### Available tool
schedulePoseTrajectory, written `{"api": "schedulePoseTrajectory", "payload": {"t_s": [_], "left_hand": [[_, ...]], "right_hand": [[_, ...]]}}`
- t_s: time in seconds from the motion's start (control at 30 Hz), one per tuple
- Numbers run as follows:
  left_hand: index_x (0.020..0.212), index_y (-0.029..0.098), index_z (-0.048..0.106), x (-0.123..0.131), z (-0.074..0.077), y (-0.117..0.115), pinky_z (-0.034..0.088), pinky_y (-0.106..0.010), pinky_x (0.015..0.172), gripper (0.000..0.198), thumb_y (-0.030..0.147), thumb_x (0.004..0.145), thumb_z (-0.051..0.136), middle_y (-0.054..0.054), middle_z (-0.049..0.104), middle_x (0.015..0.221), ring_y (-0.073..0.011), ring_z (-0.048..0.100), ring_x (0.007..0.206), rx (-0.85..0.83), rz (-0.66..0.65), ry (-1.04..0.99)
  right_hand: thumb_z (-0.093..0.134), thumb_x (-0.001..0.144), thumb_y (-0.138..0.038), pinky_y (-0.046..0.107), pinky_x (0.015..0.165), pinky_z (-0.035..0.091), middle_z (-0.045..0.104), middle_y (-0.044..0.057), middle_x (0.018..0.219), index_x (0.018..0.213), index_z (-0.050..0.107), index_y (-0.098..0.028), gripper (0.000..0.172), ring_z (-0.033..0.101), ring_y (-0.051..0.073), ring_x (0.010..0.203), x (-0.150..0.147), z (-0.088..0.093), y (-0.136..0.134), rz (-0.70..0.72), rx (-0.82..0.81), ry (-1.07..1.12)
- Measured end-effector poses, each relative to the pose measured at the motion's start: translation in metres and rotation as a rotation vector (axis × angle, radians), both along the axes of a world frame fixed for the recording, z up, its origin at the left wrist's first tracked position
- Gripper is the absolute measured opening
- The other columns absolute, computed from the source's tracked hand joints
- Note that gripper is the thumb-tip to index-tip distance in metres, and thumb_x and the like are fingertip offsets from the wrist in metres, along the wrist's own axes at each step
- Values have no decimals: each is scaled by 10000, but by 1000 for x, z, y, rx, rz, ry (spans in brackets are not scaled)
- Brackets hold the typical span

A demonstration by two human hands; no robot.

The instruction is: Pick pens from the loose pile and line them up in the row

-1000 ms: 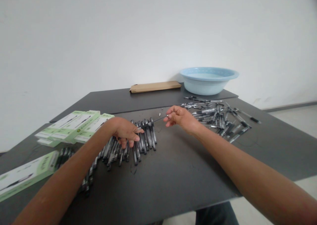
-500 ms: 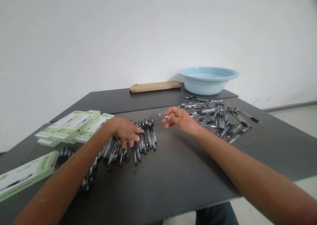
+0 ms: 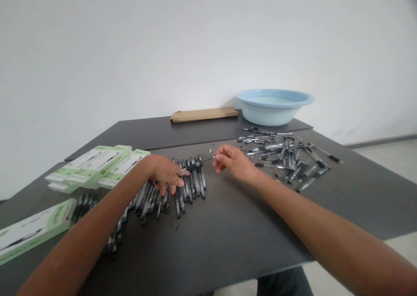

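Left hand (image 3: 166, 172) and right hand (image 3: 233, 161) pinched one pen (image 3: 197, 162) over the pen row (image 3: 182, 192) (mid-table); bare tabletop (image 3: 228, 231) reached the near edge.

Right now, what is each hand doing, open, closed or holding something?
Left hand: closed on one end of a pen.
Right hand: pinching the same pen's other end.

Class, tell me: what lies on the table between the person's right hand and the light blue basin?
In the head view, scattered loose pens lie on the dark table between the right hand and the basin.
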State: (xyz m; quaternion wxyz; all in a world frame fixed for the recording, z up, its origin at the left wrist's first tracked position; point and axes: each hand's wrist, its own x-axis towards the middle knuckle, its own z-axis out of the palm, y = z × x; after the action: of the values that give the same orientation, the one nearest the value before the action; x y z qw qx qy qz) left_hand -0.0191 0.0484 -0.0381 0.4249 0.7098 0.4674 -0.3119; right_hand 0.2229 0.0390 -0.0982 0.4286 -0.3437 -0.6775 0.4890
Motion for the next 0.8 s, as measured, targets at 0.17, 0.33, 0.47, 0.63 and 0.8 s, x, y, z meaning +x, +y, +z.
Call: {"api": "schedulePoseTrajectory", "payload": {"t_s": [0.17, 0.33, 0.47, 0.63, 0.8], "left_hand": [[1471, 162, -16, 0, -2, 0, 507, -280, 633, 817, 457, 843, 415, -168, 640, 1156, -235, 676, 819, 18, 0, 13], [1468, 159, -38, 3, 1, -2, 511, -294, 661, 843, 453, 838, 438, -167, 650, 1144, -240, 676, 832, 21, 8, 35], [1470, 156, -25, 5, 2, -2, 506, -277, 630, 849, 485, 837, 436, -169, 640, 1160, -232, 677, 818, 24, -10, 45], [1467, 156, 106, 8, 1, -4, 504, -279, 606, 740, 442, 859, 418, -165, 650, 1142, -227, 680, 787, 46, -21, 56], [1449, 166, 183, 11, 4, -6, 511, -292, 658, 681, 428, 868, 421, -160, 656, 1132, -224, 680, 803, 44, -6, 70]], "right_hand": [[507, 835, -245, 234, 523, 459, 610, -13, 690, 862, 477, -185, 73, 579, 101, 511, -8, -2, -3, 15, 22, 46], [480, 840, -208, 231, 527, 445, 600, -16, 703, 890, 474, -189, 54, 569, 96, 509, -14, -3, -9, 16, 47, 16], [465, 840, -192, 230, 529, 437, 599, -17, 697, 880, 471, -193, 40, 569, 100, 521, -20, -4, -11, 12, 78, -30], [468, 832, -172, 220, 531, 429, 596, -21, 698, 861, 471, -199, 40, 561, 97, 534, -26, -6, -13, 25, 110, -86], [475, 823, -155, 224, 548, 428, 591, -28, 695, 885, 480, -208, 81, 561, 103, 556, -27, -9, -15, 35, 137, -119]]}}
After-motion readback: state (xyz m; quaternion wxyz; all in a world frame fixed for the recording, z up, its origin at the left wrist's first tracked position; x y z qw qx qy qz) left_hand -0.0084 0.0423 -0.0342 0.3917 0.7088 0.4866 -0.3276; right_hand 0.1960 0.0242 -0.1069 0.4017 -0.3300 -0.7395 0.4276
